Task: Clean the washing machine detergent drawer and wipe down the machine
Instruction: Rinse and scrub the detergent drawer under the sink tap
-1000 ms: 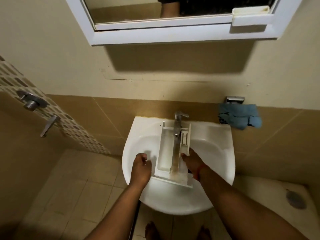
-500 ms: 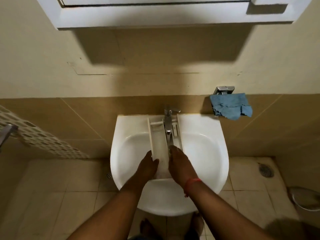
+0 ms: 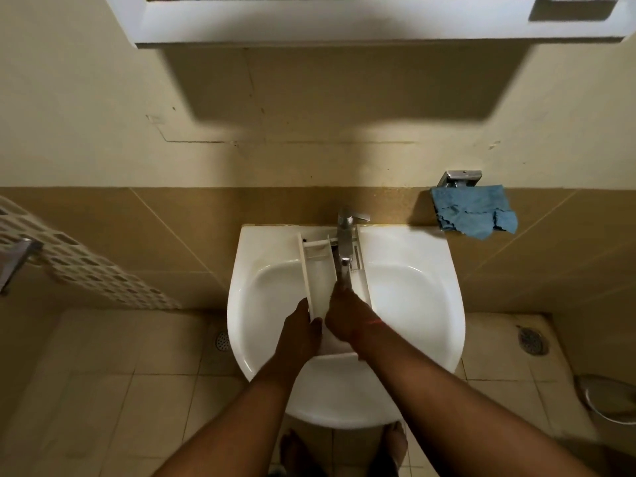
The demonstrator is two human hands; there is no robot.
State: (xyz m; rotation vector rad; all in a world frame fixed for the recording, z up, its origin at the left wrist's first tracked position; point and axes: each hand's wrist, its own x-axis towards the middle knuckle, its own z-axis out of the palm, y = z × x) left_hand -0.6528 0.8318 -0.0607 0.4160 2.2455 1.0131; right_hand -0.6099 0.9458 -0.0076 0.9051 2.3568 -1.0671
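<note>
The detergent drawer (image 3: 321, 270) lies lengthwise in the white washbasin (image 3: 413, 280), its far end tucked under the chrome tap (image 3: 346, 242), which looks like the reason for the placement: water from the spout would fall straight into the compartments. Whether water is running I cannot tell. The left hand (image 3: 299, 333) grips the drawer's left wall near the front, thumb hooked over the edge, seemingly to steady it so it does not slide about in the curved bowl. The right hand (image 3: 347, 318) reaches into the drawer just under the spout, fingers pressed down inside the channel as if rubbing residue loose; how far those fingers curl is hidden, and I see no brush or cloth in it.

A blue cloth (image 3: 475, 211) hangs from a metal holder (image 3: 459, 177) on the wall to the right of the basin, well apart from both hands, probably kept for the wiping. The room is a small bathroom: beige painted wall above, brown tiles behind the basin, pale floor tiles with a floor drain (image 3: 532, 340) on the right. A white mirror cabinet (image 3: 344, 22) juts out overhead, and a perforated plastic basket (image 3: 86, 266) shows at the left.
</note>
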